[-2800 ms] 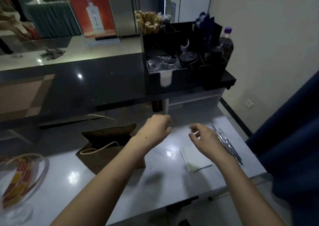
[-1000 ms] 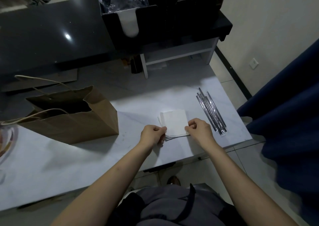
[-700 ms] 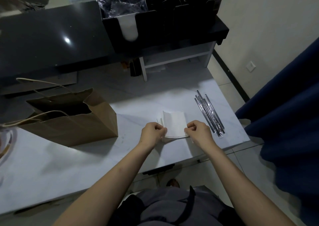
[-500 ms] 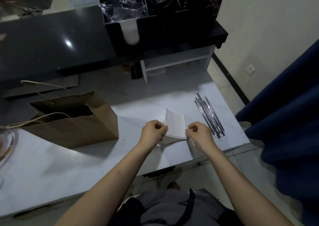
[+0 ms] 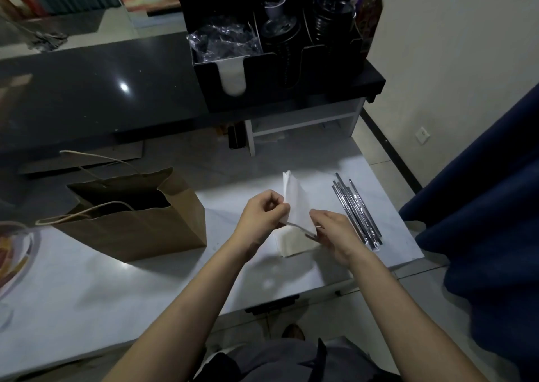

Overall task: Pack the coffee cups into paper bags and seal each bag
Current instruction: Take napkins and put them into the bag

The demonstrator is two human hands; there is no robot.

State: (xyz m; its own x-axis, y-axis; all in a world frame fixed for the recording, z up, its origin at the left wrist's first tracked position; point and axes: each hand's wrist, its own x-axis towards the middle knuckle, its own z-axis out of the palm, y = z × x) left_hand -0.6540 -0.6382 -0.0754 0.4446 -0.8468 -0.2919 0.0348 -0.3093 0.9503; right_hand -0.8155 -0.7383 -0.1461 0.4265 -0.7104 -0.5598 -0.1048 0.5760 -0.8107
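Observation:
A brown paper bag (image 5: 137,224) with twine handles stands open on the white table (image 5: 87,288), left of my hands. Its inside is dark and I cannot see any content. My left hand (image 5: 264,214) pinches the near left corner of a few white napkins (image 5: 296,203) that stand lifted and tilted upright. My right hand (image 5: 332,231) pinches their near right corner. The remaining napkin stack (image 5: 291,243) lies flat underneath. No coffee cup is on the table.
Several foil-wrapped straws (image 5: 357,209) lie right of the napkins near the table's right edge. A black organiser (image 5: 277,60) with lids, cups and plastic wrap stands on the dark counter (image 5: 87,89) behind. A dark blue curtain (image 5: 481,206) hangs at the right.
Both hands went down to the napkin stack, pinched its near corners and lifted the top napkins from flat to nearly upright. The bag has not moved.

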